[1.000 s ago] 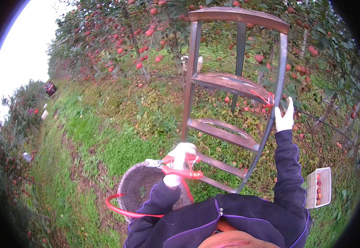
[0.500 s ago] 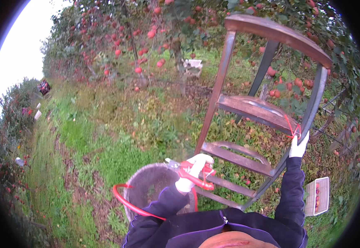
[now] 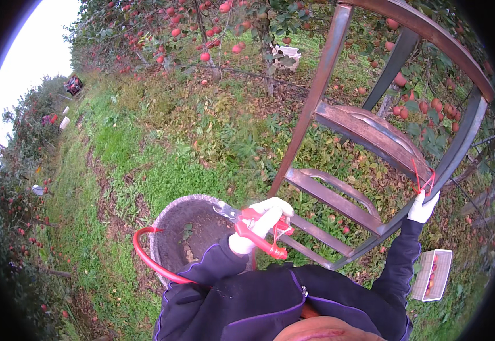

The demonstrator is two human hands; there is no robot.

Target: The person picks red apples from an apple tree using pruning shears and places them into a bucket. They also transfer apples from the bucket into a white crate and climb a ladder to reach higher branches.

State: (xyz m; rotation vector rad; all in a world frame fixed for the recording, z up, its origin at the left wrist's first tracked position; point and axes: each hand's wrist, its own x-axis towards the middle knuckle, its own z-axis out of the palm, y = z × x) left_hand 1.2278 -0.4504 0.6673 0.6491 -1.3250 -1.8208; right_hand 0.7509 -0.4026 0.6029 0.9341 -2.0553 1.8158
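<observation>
Grasping the metal stepladder (image 3: 338, 202) by its right-hand rail, the white-gloved right hand (image 3: 423, 208) sits just below a red cord (image 3: 425, 185) tied at a step's end; the fingers pass behind the rail, so how tightly they squeeze is hard to tell. The left hand (image 3: 263, 223), also gloved, is closed around red-handled pruning shears (image 3: 246, 226), held in front of the chest with the blades toward the bucket (image 3: 173, 230). The ladder stands in front of the person and looks rigid, bulky and fairly heavy, best held by its long side rails; smooth metal could slide a little under a glove. The shears look light and stiff, with the red grips the proper hold and the blade end the part to keep clear of sleeves. The bucket's red handle (image 3: 140, 250) arcs to the left forearm, close enough to snag. Branches bearing apples (image 3: 400, 79) crowd the ladder's upper part, and a pale crate (image 3: 432, 275) with fruit in it lies near the right forearm. Grass (image 3: 114, 133) beyond the bucket, toward the left, offers the widest room.
</observation>
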